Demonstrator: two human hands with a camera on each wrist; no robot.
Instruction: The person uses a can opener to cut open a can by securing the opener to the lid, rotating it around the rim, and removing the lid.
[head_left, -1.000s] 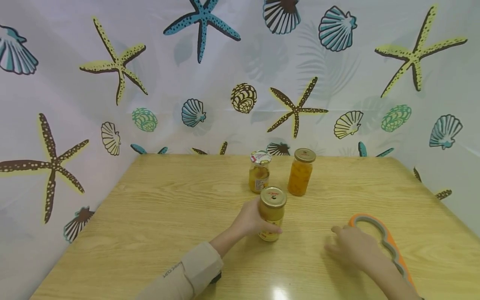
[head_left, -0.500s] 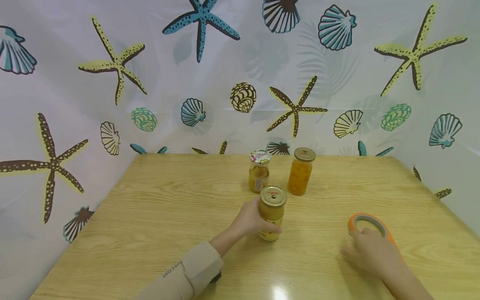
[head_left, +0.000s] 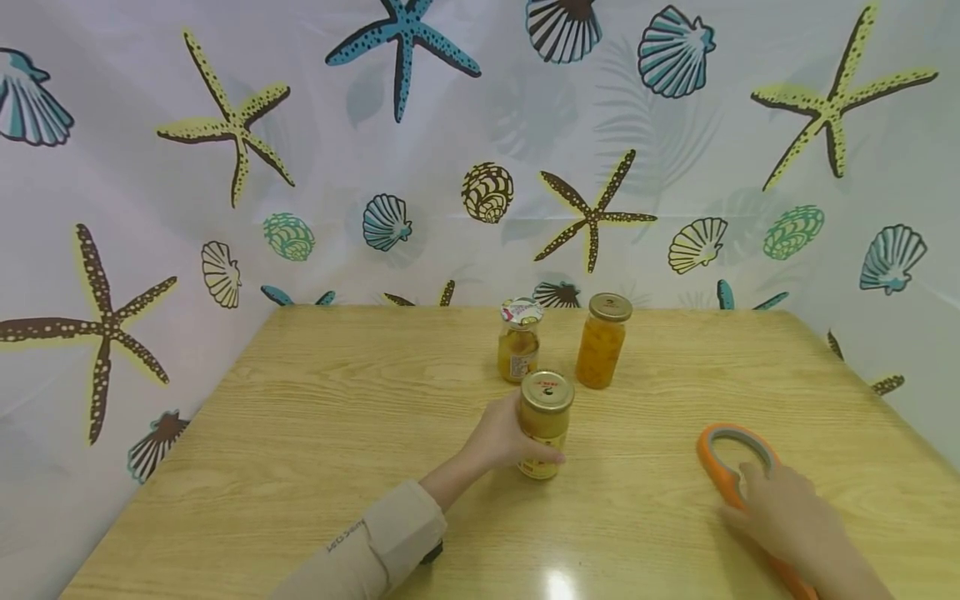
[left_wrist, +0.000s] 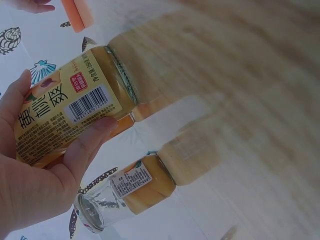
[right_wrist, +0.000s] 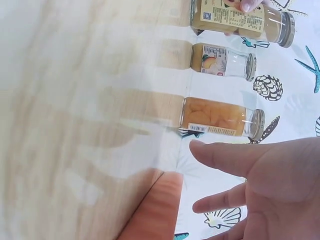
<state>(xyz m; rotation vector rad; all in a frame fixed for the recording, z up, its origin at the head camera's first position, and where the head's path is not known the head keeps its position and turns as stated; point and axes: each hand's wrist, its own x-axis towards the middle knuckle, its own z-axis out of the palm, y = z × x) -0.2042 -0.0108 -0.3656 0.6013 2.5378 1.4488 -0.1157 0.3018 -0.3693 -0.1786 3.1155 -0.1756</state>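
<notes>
Head view: the left hand (head_left: 498,437) grips a gold-lidded glass jar with a yellow label (head_left: 546,421), upright on the wood-grain table (head_left: 337,400) before a white shell-printed cloth (head_left: 450,150). The blurred right hand (head_left: 787,508) partly hides an orange-and-grey looped tool (head_left: 718,471). Left wrist view: the jar's upper end is out of sight. Right wrist view: the right hand's fingers (right_wrist: 220,201) spread apart, the lowest cut off.

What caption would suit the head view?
Left hand gripping a yellow-labelled jar on a wooden table, two more jars behind it, right hand over an orange-and-grey object.
</notes>
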